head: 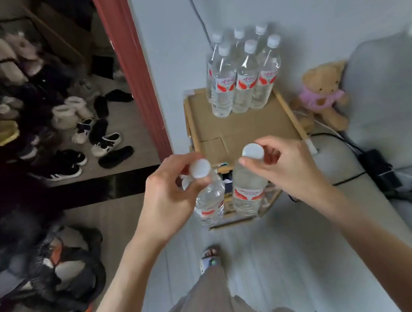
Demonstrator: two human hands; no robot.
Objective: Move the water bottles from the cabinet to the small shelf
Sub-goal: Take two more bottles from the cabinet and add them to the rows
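Observation:
A small wooden shelf (pixel 289 109) with a cardboard top stands against the wall. Several clear water bottles (pixel 241 76) with white caps and red labels stand in a cluster at its far edge. My left hand (pixel 170 195) grips a water bottle (pixel 210 202) by its neck, just below the white cap. My right hand (pixel 285 165) grips a second water bottle (pixel 248 194) the same way. Both bottles hang upright, side by side, in front of the shelf's near edge and above the floor.
A teddy bear (pixel 323 97) leans by a grey sofa (pixel 390 103) on the right. Cables and a power strip (pixel 381 170) lie beside the shelf. A doorway on the left leads to several shoes (pixel 102 144). A dark fan (pixel 64 268) rests on the floor at the left. My sandalled foot (pixel 210 258) is below.

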